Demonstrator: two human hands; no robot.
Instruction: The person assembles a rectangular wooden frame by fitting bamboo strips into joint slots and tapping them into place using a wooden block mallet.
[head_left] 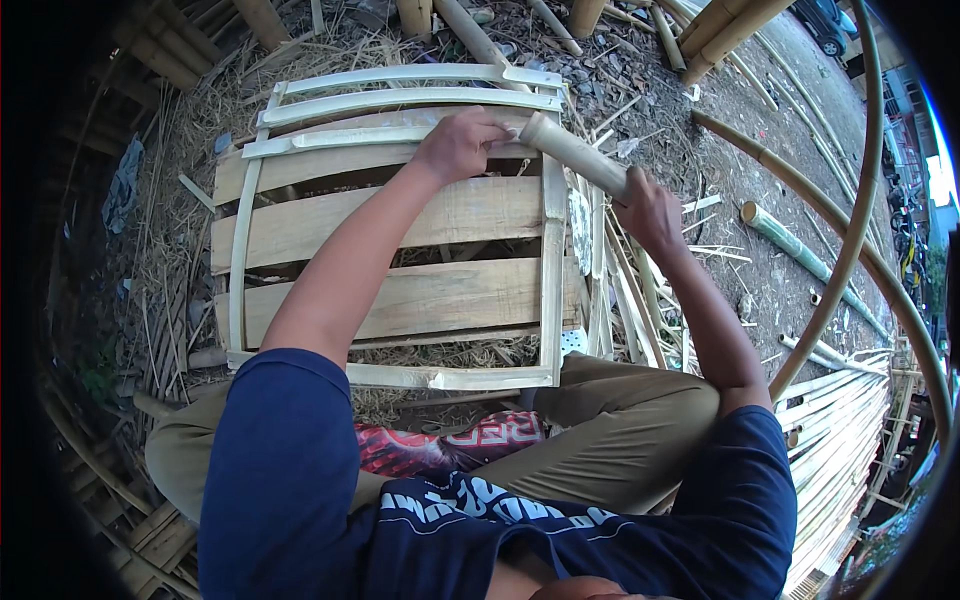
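Note:
My right hand (653, 212) is wrapped round one end of a thick, pale bamboo length (580, 155). Its other end reaches over the far right corner of a bamboo-strip frame (551, 270). Beside that end, my left hand (462, 145) is closed in a pinch above a split bamboo strip (345, 138); what the fingers hold is too small to make out. This strip lies across the frame, nearest to me of several far crosswise strips. Under the frame are wide wooden boards (400, 300) with gaps between them.
Split bamboo pieces (630, 290) lie right of the boards. A green bamboo pole (800, 255) rests on the ground farther right, near curved poles (850, 235) and a stack of pale strips (840, 430). Upright bamboo posts (720, 35) stand at the far side. Shavings litter the ground.

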